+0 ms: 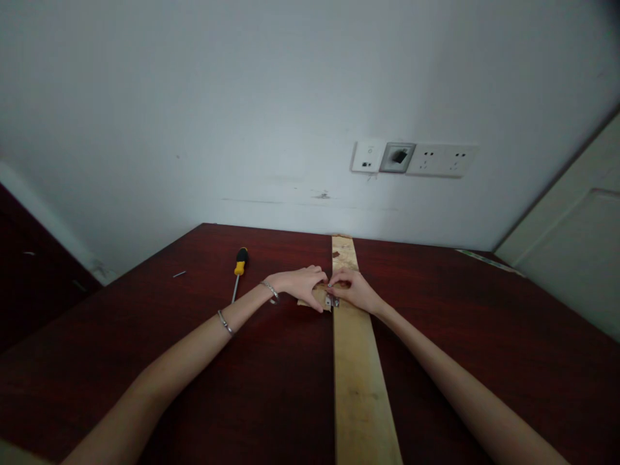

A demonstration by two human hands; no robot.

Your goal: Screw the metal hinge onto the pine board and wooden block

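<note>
Bit [330, 285] at R hand [352, 289] fingertips & metal plate [329, 301] below: too sm. to ID. L hand [301, 283] hides pt. of short board [320, 295]. Screwdriver [239, 267] tip hidden behind L forearm [194, 345]. Plank [361, 381] cut off @ btm edge.

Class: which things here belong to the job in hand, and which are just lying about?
Apparently the job:
long board
short wooden piece
metal fitting
tiny metal piece at the right hand
probably screwdriver

Apparently just lying about:
thin metal rod (purpose unclear)
patterned strip
</note>
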